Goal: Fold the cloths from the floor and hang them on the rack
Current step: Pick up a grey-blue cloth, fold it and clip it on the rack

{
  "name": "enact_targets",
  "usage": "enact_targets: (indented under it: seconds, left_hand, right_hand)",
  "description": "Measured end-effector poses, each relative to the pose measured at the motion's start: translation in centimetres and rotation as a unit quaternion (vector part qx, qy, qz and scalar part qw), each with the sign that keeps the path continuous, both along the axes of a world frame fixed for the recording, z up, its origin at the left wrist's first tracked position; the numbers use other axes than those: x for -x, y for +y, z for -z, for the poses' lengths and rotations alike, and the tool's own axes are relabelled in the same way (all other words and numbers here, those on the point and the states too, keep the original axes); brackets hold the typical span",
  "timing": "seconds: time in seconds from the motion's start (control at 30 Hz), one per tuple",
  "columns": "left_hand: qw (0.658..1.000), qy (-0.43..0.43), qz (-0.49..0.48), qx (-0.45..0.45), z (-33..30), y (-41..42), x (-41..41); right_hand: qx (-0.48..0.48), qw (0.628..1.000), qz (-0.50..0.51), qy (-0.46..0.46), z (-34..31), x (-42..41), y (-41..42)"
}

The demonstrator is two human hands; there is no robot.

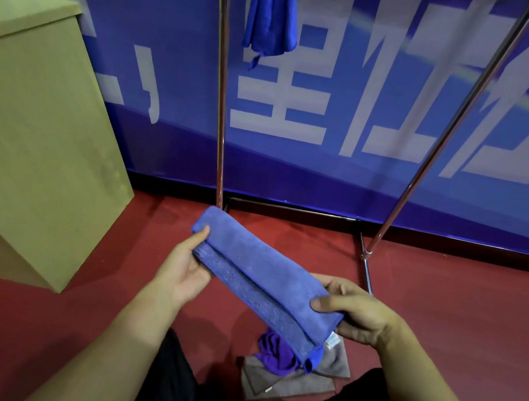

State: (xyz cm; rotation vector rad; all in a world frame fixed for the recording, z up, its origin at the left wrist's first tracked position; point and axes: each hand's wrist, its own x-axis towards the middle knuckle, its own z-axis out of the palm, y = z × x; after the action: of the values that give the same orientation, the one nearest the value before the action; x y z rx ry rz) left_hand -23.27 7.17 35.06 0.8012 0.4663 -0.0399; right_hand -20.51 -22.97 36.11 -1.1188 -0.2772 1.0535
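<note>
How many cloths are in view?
4: one hung on the rack, one folded in both hands, a purple one and a grey one on the floor; more may be hidden.

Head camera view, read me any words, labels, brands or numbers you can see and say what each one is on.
Blue banner: large white characters, cropped and blurred, not readable.
Small white tag on the grey cloth, under the folded blue cloth: too small to read.
Cardboard box: faint marks, unreadable.

At the left of my frame I see a tan cardboard box point(25, 127) standing on the red floor point(26, 336). Across the top runs a blue banner point(346, 178) with large white characters point(279, 98), its lower edge meeting the floor.
</note>
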Motion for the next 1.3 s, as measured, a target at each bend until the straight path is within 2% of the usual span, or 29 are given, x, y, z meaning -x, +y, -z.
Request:
enact_targets:
  seconds: [0.1, 0.2, 0.27, 0.43, 0.5, 0.57, 0.67, 0.73, 0.83, 0.93, 1.0, 1.03, 1.07, 1.13, 1.2, 1.3]
  left_hand:
    - [1.0, 0.018, -0.006, -0.003, 0.3, -0.9, -0.2]
    - [0.999, -0.013, -0.018, 0.039, 0.4, -1.9, -0.8]
    - [0.999, -0.036, 0.006, 0.031, 0.0, -3.2, -0.7]
    - [0.996, -0.036, 0.071, -0.034, 0.4, -5.9, -0.5]
    - [0.992, -0.022, 0.083, -0.094, 0.6, -6.3, -0.8]
    - [0.982, -0.006, 0.099, -0.162, 0.5, -6.9, -0.9]
    - [0.963, 0.018, 0.167, -0.212, 0.2, -7.9, -0.4]
    - [0.943, 0.002, 0.21, -0.26, 0.4, -8.1, 0.2]
    - [0.895, -0.058, 0.276, -0.347, 0.7, -7.7, 0.8]
    - [0.881, -0.066, 0.25, -0.397, 1.3, -7.3, 0.6]
    - [0.87, -0.084, 0.243, -0.421, 1.8, -7.1, 0.3]
    - [0.854, -0.088, 0.248, -0.448, 2.2, -7.1, 0.1]
    - [0.832, -0.086, 0.248, -0.489, 2.6, -7.1, 0.0]
    - [0.785, -0.073, 0.243, -0.565, 3.2, -7.1, 0.0]
    - [0.782, -0.087, 0.243, -0.567, 2.8, -7.1, 0.1]
    - [0.815, -0.122, 0.222, -0.52, 1.6, -7.4, 0.3]
  right_hand:
    - [-0.001, 1.0, 0.003, 0.009, -0.2, 0.0, 0.8]
    - [-0.004, 1.0, 0.015, 0.004, 0.0, 0.0, 1.2]
    - [-0.013, 1.0, 0.026, -0.001, 0.0, 0.0, 1.5]
    - [-0.034, 0.997, 0.067, 0.021, -0.1, 0.3, 2.3]
    - [-0.048, 0.995, 0.084, 0.037, -0.2, 0.3, 2.5]
    - [-0.074, 0.988, 0.121, 0.065, -0.5, 0.0, 2.8]
    - [-0.097, 0.967, 0.212, 0.105, 0.0, -0.8, 2.6]
    - [-0.079, 0.964, 0.239, 0.086, 0.1, -0.9, 2.3]
    - [-0.071, 0.976, 0.202, 0.046, -0.5, -0.3, 2.4]
    - [-0.025, 0.974, 0.217, -0.055, -0.6, 0.3, 2.9]
    - [0.08, 0.95, 0.269, -0.135, -0.1, 0.1, 2.8]
    - [0.14, 0.929, 0.294, -0.177, -0.1, 0.1, 2.8]
    - [0.183, 0.909, 0.318, -0.196, 0.1, 0.0, 2.7]
    - [0.205, 0.894, 0.354, -0.181, 0.5, -0.4, 2.7]
    - [0.198, 0.9, 0.354, -0.159, 0.7, -0.5, 3.0]
    - [0.161, 0.919, 0.34, -0.121, 0.4, -0.3, 3.5]
